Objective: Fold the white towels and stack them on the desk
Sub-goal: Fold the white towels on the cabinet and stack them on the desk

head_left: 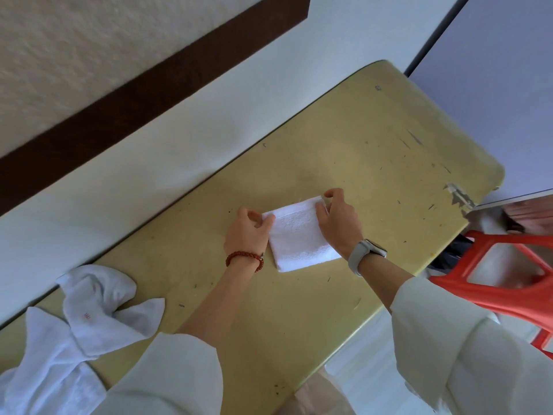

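Sleeves (167, 375) nearest; hands pinch folded towel's (302, 238) far corners.

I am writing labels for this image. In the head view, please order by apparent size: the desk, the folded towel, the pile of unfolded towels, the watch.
1. desk
2. pile of unfolded towels; it lies nearer the camera and is cut by the frame edge, so its true size is unsure
3. folded towel, pinched by the left hand and right hand
4. watch
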### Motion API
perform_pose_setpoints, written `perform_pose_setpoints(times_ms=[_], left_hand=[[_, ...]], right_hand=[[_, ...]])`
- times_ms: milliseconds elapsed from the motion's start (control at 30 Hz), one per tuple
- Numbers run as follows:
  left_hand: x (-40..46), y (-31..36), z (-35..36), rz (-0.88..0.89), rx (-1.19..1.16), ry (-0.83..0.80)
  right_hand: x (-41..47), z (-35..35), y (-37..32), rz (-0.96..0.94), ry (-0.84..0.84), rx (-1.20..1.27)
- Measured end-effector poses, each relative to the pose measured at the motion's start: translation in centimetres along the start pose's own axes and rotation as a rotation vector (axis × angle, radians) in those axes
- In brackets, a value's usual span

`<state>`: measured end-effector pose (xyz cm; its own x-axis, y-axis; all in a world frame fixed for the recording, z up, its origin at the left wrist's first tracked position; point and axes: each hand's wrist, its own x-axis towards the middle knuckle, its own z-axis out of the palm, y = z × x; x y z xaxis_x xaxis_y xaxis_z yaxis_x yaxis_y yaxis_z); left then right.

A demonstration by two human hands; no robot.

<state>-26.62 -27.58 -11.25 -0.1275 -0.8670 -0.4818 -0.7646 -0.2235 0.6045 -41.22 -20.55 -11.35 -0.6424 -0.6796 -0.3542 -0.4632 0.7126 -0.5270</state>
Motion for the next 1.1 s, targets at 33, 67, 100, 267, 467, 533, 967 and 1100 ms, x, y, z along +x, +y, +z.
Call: perform_pose_setpoints(times_ms=[33,67,100,267,467,533,967,1100], left_hand=[[-0.2,0.0,-0.3,-0.005,-0.055,0.008],[-0.5,-0.1,-0.5,-0.006,-0.110,0.026],[-1.0,-0.3,-0.8,-0.001,-0.150,0.048],[-3.7,-3.3,-1.1,-0.006,-0.191,-0.129],[-5.0,-3.4,-0.8,-0.011,-0.392,-0.238],[-5.2,-3.1,-0.8,-0.028,-0.463,-0.276],[-6.1,-4.0,-0.3,-0.091,-0.150,-0.272],[-5.9,-3.8,-0.1,0.077,-0.047,-0.117]], right_hand=[[-0.3,-0.2,0.1,-0.008,0.026,0.010],[-0.8,-0.5,0.3,-0.065,0.095,-0.012],[-1.4,-0.8,0.6,-0.175,0.181,-0.073],[-3.5,-0.7,2.0,-0.809,0.169,-0.318],[-2.0,0.5,0.8,-0.726,-0.236,-0.587],[-1.6,0.7,1.1,-0.698,-0.308,-0.659],[-1.4,2.1,2.2,-0.702,-0.268,-0.727],[-1.4,2.3,2.3,-0.698,-0.243,-0.718]])
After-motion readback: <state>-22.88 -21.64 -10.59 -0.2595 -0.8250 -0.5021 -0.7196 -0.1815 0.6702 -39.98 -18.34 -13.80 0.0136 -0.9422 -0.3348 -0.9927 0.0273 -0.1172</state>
